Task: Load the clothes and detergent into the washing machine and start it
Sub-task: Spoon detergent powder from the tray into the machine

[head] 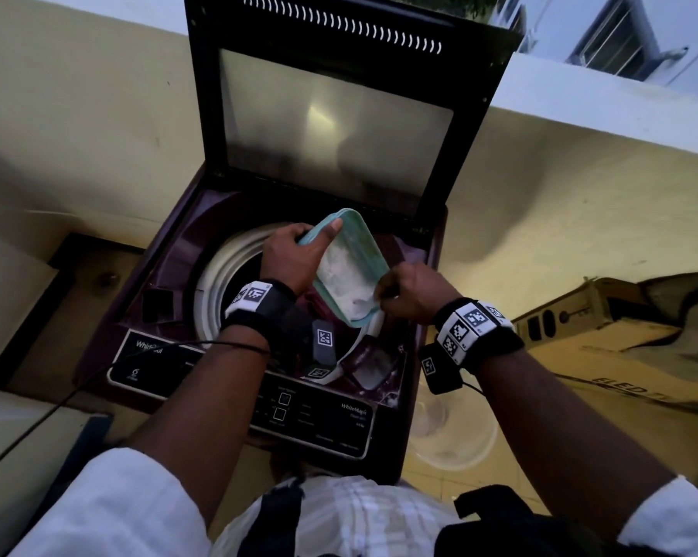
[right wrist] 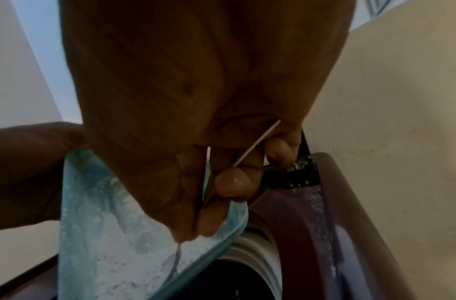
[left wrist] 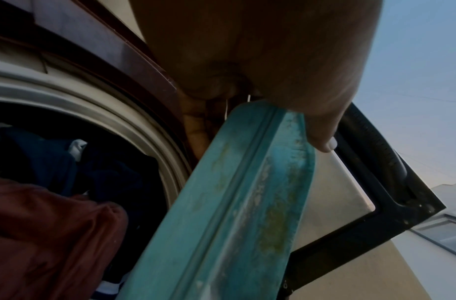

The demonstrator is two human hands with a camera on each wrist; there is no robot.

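The top-loading washing machine (head: 146, 315) stands with its lid (head: 339, 126) raised. In the drum (left wrist: 113, 113) lie a maroon garment (left wrist: 54, 227) and dark blue clothes (left wrist: 42, 158). My left hand (head: 295, 255) grips the far end of a teal rectangular container (head: 347, 271) of white detergent powder (right wrist: 113, 249) and holds it tilted over the drum. My right hand (head: 411, 293) is at the container's near corner. Its curled fingers (right wrist: 232, 184) pinch a thin pale utensil (right wrist: 255, 146), most of which is hidden.
The control panel (head: 319, 416) runs along the machine's near edge, and beside it is a small compartment (head: 373, 367) with white residue. A cardboard box (head: 620, 327) and a translucent tub (head: 451, 432) sit on the floor to the right. A cable (head: 58, 404) trails to the left.
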